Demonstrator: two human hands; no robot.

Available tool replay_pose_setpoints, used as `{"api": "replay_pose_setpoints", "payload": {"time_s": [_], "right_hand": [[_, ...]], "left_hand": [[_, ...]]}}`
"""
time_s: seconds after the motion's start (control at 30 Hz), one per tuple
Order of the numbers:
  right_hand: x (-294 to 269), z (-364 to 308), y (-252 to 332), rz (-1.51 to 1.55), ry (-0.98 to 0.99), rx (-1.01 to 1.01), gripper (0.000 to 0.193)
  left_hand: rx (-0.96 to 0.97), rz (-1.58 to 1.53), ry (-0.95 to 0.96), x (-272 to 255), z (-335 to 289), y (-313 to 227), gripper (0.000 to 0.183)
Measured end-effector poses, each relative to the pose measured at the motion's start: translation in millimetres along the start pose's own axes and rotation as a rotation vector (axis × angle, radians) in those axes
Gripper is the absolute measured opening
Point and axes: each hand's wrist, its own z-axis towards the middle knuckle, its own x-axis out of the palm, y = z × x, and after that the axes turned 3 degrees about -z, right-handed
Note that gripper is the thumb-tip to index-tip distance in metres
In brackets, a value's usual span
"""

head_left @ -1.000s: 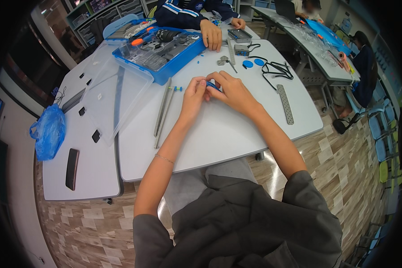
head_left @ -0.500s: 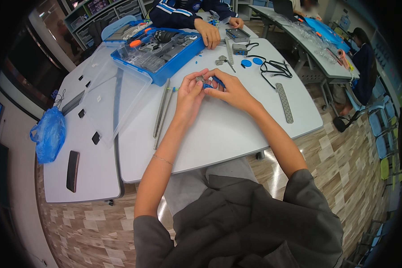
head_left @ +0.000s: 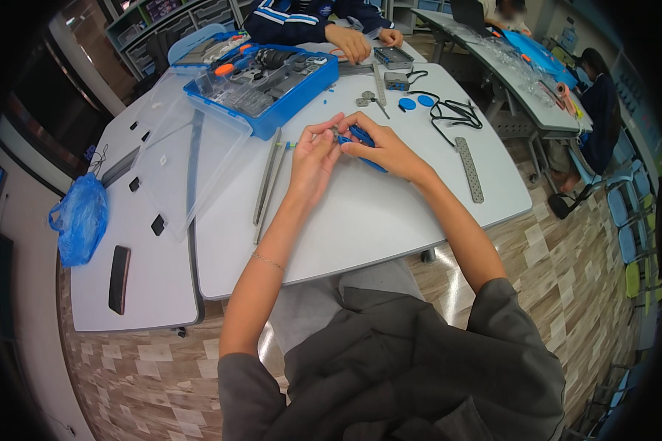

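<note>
Both my hands meet above the middle of the white table [head_left: 397,213]. My right hand [head_left: 382,151] is closed round a pair of blue-handled pliers [head_left: 361,135], whose jaws point toward my left hand. Fingers of my left hand [head_left: 315,151] pinch a small grey part [head_left: 335,133] at the tip of the pliers; much of it is hidden. Beside my left wrist lie long grey metal bars [head_left: 267,184]. Farther off are small grey pieces [head_left: 366,101] and blue discs [head_left: 424,101].
A blue parts box [head_left: 294,99] stands at the far left, its clear lid [head_left: 213,169] nearby. To the right lie a perforated strip [head_left: 468,170] and black cables [head_left: 456,114]. Phone [head_left: 119,279] and blue bag [head_left: 81,220] sit left. A co-worker's hand [head_left: 349,42] rests beyond the box.
The pliers have turned in my right hand, and their handles have spread, one now showing below my fingers. The co-worker's hand has moved slightly up and right.
</note>
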Motion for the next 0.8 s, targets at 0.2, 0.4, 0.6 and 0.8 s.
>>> {"api": "replay_pose_setpoints", "payload": {"time_s": [0.2, 0.4, 0.6, 0.8], "right_hand": [[-2.1, -0.7, 2.5, 0.042, 0.052, 0.107, 0.038], [-3.5, -0.2, 1.8, 0.103, 0.081, 0.142, 0.035], [-6.8, -0.7, 3.2, 0.189, 0.160, 0.221, 0.033], [-7.7, -0.9, 3.5, 0.236, 0.194, 0.231, 0.033]], "left_hand": [[0.021, 0.003, -0.020, -5.1, 1.4, 0.4, 0.017], [0.026, 0.053, -0.015, -7.0, 2.1, 2.7, 0.016], [0.019, 0.057, -0.037, -5.9, 0.4, 4.1, 0.016], [0.008, 0.043, -0.057, -4.5, 0.2, 2.8, 0.016]]}}
